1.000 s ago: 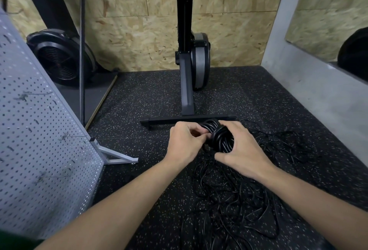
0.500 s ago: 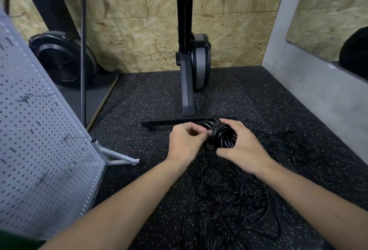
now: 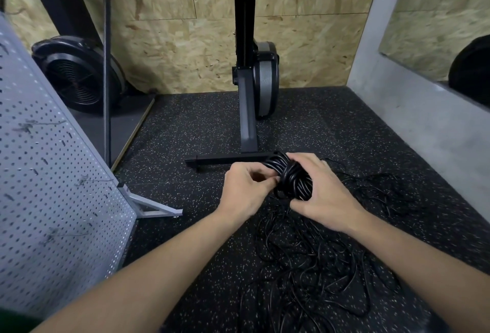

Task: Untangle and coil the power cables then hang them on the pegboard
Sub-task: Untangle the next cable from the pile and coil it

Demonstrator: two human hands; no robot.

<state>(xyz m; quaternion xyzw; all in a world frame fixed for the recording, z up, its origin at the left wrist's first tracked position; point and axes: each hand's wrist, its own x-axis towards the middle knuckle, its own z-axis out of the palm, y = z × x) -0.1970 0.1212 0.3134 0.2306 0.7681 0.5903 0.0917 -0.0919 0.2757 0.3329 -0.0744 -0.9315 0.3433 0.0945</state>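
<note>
The coil (image 3: 291, 178) of black cable sits between both hands, its loops running away from the person. The right hand (image 3: 326, 194) curls round the coil's right side. The left hand (image 3: 244, 192) pinches its left edge. The pegboard (image 3: 53, 186) stands well left of the coil, and the loose tangle (image 3: 318, 266) lies beneath it.

Black upright exercise machine (image 3: 248, 109), standing on its T-shaped foot on the speckled rubber floor (image 3: 185, 133). Behind it is an OSB wall (image 3: 172, 40). To its left is a round black fan housing (image 3: 77, 78). To its right, a grey concrete wall (image 3: 424, 125) carries a mirror (image 3: 429, 14).
</note>
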